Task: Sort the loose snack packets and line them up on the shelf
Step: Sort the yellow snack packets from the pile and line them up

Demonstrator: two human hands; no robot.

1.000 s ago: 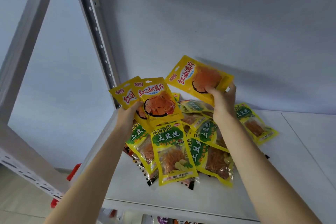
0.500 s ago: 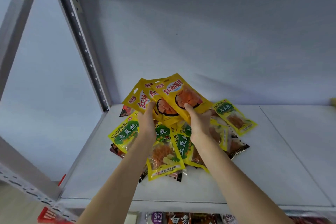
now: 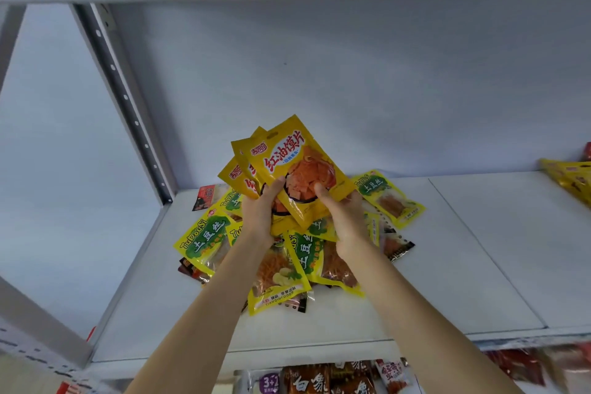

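Item: red-labelled packets [image 3: 287, 169], perhaps three, fanned upright. I am gripping them with left hand [image 3: 260, 213] and right hand [image 3: 343, 217], above the pile [image 3: 287, 265] on the shelf [image 3: 463, 249]. Bare shelf lying rightward, nearer my right hand.

- I see the fanned yellow foil packets [image 3: 289, 166] at frame centre: red lettering, orange-red slices pictured.
- The yellow packets with green leaf-shaped labels [image 3: 204, 241] below them carry white characters.
- The pale grey-white shelf board [image 3: 479, 249] is plain.
- At far right, yellow packets [image 3: 569, 176].
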